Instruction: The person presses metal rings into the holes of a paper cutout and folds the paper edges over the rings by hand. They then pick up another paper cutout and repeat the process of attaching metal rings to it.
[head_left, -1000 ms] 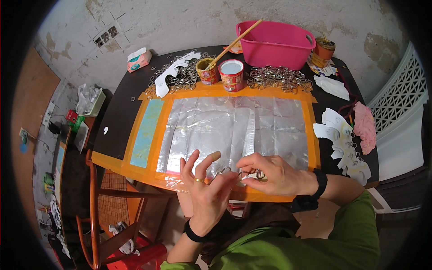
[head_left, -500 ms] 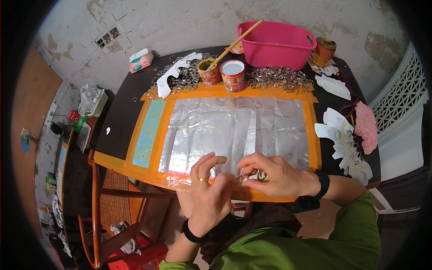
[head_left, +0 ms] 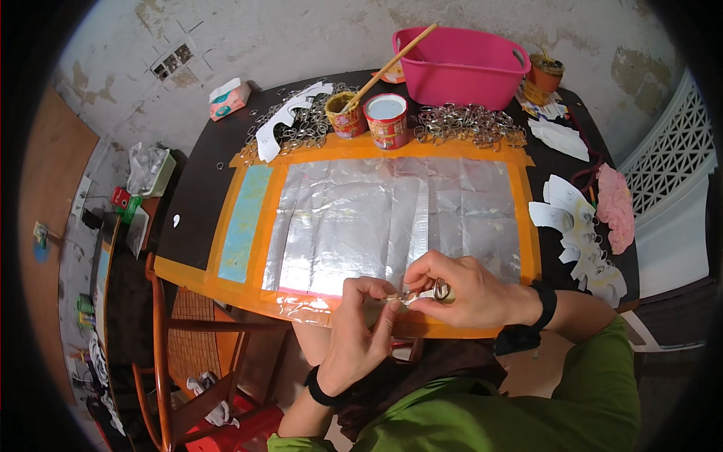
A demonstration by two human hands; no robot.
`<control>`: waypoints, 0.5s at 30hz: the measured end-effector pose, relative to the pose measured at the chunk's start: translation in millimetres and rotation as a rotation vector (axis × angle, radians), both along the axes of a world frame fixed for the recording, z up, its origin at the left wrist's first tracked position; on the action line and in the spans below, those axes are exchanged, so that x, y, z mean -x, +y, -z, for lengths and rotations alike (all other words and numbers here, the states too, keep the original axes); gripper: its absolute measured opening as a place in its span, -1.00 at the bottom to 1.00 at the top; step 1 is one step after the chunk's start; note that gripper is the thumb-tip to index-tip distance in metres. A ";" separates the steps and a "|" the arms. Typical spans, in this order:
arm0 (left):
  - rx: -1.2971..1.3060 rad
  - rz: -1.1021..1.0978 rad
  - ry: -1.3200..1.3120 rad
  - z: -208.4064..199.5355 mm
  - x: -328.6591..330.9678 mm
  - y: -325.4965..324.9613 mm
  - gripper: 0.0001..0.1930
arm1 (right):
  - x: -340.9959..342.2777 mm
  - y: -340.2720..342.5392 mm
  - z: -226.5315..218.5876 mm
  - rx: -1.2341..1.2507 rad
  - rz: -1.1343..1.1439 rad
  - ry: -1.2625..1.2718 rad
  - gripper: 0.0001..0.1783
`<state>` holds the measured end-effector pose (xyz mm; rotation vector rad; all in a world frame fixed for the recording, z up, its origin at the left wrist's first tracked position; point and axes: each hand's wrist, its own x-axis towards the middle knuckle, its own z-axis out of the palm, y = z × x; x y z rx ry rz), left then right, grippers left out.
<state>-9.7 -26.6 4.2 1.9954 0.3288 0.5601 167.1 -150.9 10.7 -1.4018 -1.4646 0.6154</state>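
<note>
At the near edge of the table my two hands meet over small metal pieces. My right hand (head_left: 474,294) is closed around a shiny metal ring (head_left: 442,287), and a second bit of metal pokes out at its fingertips. Thumb and index finger of my left hand (head_left: 352,335) pinch close against those fingertips, on a small piece mostly hidden by the fingers. Beneath lies a crinkled clear plastic sheet (head_left: 339,218), bordered with orange tape (head_left: 529,218).
Piles of metal rings (head_left: 471,124) lie at the back beside a can with a stick (head_left: 347,120), a red can (head_left: 388,124) and a pink basin (head_left: 463,75). Cut white paper (head_left: 580,241) and a pink cloth (head_left: 616,207) are on the right. A wooden chair (head_left: 160,331) stands front left.
My left fingers, raised and spread before, have come down and closed into a pinch beside the right fingertips. My right hand has shifted slightly right, still holding the ring.
</note>
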 end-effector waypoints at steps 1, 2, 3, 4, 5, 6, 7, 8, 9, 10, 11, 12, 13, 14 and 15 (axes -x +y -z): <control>0.101 -0.024 -0.016 1.6 0.2 -1.2 -0.75 | 0.0 -0.3 -0.9 0.009 0.001 0.015 -0.60; 0.101 -0.020 -0.017 0.7 1.2 -1.8 -0.75 | -0.2 -0.6 -2.1 0.019 0.002 0.030 -0.60; 0.195 0.007 -0.005 -0.3 3.2 -1.9 -0.73 | -0.5 0.3 -2.5 0.020 0.002 0.033 -0.60; 0.289 0.036 0.006 -0.7 4.5 -2.1 -0.72 | -1.2 1.0 -3.5 0.040 -0.019 0.071 -0.59; 0.289 0.038 0.007 1.1 4.1 -2.5 -0.72 | -2.2 1.5 -4.5 0.059 -0.038 0.107 -0.59; 0.381 0.076 -0.026 5.1 2.1 -3.6 -0.72 | -3.7 0.9 -4.6 0.060 -0.032 0.107 -0.59; 0.472 0.117 -0.059 7.5 0.6 -4.8 -0.71 | -5.5 -0.6 -5.0 0.087 -0.037 0.111 -0.59; 0.474 0.130 -0.060 8.0 1.6 -6.0 -0.71 | -7.0 -3.0 -5.5 0.114 -0.039 0.115 -0.58; 0.563 0.091 -0.042 11.1 1.9 -6.4 -0.72 | -7.6 -2.2 -1.4 0.119 -0.016 0.111 -0.58; 0.653 0.068 -0.026 12.6 -1.0 -8.7 -0.73 | -8.0 -0.7 1.9 0.131 -0.042 0.154 -0.58; 0.562 0.049 -0.070 10.6 -2.1 -11.1 -0.75 | -9.6 1.1 4.9 0.142 -0.064 0.198 -0.57; 0.509 0.027 -0.074 12.0 0.4 -10.7 -0.75 | -11.9 2.5 5.5 0.147 -0.022 0.185 -0.57; 0.480 0.004 -0.070 13.9 3.2 -9.9 -0.75 | -13.3 6.5 6.3 0.136 -0.088 0.211 -0.59; 0.449 -0.021 -0.067 14.9 2.6 -8.9 -0.75 | -15.9 7.7 6.7 0.125 -0.156 0.238 -0.61; 0.450 0.005 -0.067 14.1 0.7 -5.8 -0.75 | -17.2 9.7 7.6 0.122 -0.131 0.234 -0.61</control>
